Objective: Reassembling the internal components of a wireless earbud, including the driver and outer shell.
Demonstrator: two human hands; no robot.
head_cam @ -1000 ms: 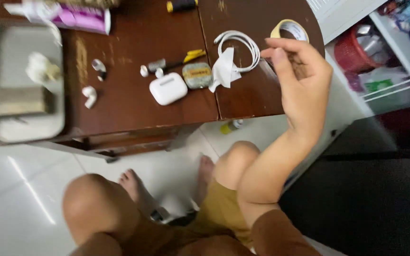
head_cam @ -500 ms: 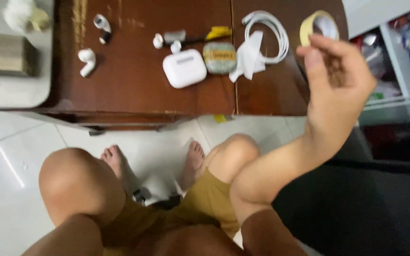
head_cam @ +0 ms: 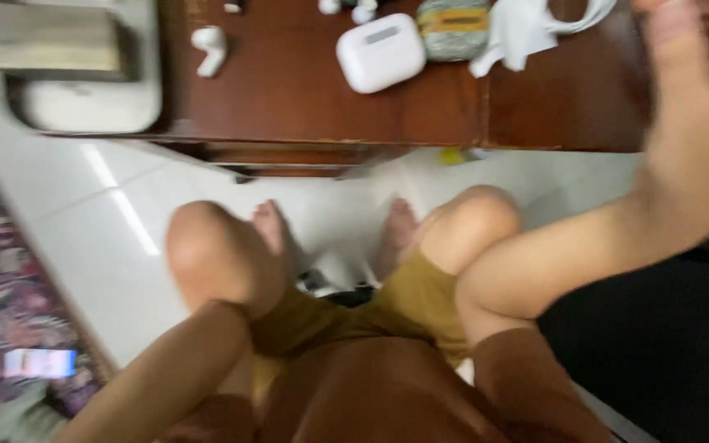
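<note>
Dark wood surface [head_cam: 289, 90], white tile below. My right hand [head_cam: 691, 107] was raised at its edge, blurred; grip unreadable. White case [head_cam: 381, 51] lay nearby. Slowing down would steady any reach.

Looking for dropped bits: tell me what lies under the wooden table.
Under the wooden table shows white tiled floor, a small yellow object and the person's bare feet. The tabletop and knees cover the rest.

Wooden table [head_cam: 305, 98]: earbud case [head_cam: 381, 52], earbud [head_cam: 209, 45], tray [head_cam: 84, 107].
</note>
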